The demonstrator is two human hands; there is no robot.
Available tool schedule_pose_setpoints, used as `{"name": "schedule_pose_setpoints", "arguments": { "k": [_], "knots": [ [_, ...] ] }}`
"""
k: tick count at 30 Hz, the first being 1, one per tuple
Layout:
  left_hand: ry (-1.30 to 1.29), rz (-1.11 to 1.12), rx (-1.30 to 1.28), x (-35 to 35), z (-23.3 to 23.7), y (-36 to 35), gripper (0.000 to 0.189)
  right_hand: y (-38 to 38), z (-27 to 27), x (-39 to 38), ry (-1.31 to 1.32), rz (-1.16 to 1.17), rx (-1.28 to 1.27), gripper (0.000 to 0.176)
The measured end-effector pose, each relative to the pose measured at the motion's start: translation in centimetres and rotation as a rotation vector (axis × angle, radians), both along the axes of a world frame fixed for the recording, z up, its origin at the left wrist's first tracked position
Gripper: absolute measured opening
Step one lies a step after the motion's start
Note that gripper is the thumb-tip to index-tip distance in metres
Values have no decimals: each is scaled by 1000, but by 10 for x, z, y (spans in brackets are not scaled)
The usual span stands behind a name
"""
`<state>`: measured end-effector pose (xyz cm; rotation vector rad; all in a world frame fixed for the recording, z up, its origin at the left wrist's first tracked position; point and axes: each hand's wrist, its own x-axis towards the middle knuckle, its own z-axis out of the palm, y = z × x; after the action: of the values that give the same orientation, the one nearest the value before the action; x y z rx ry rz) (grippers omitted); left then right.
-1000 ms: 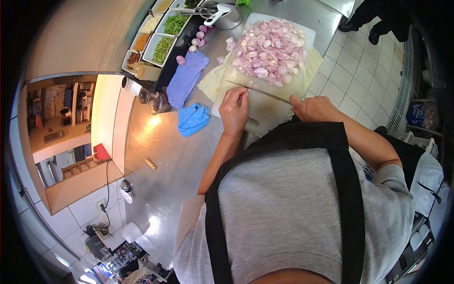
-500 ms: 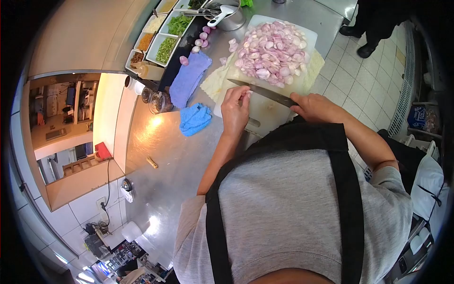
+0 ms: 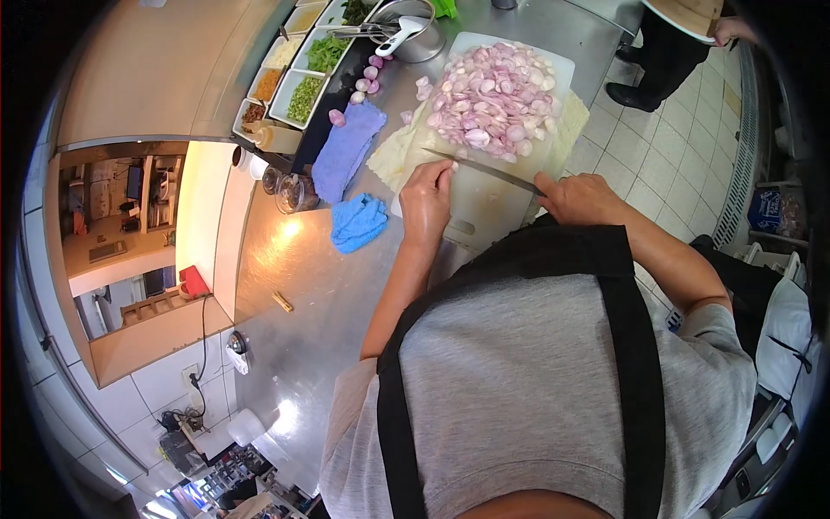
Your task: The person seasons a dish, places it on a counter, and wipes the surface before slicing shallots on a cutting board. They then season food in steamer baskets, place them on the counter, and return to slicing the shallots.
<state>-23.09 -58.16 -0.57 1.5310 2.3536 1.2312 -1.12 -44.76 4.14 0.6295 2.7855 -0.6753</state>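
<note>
Lowered since half a second ago: knife (image 3: 484, 169), edge-on at board's (image 3: 484, 216) near edge, gripped by right hand (image 3: 577, 197); left hand (image 3: 425, 204) curled, pinning a piece beside it. Mid-slice, seemingly.

A flat lilac-blue cloth (image 3: 347, 149) and a crumpled bright blue cloth (image 3: 358, 221) lie on the steel worktop (image 3: 320, 285), near white tubs of chopped greens (image 3: 304, 95).

Sliced pink shallots (image 3: 497, 91) are lying on the far half of the white plastic cutting board (image 3: 491, 206). The long steel knife (image 3: 484, 169), in the right hand (image 3: 581, 197), is crossing its middle, just beyond the left hand (image 3: 426, 205). A crumpled blue cloth (image 3: 359, 222) is lying left of the board.
</note>
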Motion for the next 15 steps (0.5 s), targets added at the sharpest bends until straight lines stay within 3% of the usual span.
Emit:
{"name": "schedule_pose_setpoints", "arguments": {
  "k": [5,11,15],
  "knots": [
    [30,-16,2,0,-4,1,11,-2,19,3,-24,18,-10,23],
    [12,1,32,2,-6,1,10,0,-13,-6,24,41,-1,24],
    [-10,12,5,3,-4,0,9,-3,13,-1,-17,20,-36,24]
  ]
}}
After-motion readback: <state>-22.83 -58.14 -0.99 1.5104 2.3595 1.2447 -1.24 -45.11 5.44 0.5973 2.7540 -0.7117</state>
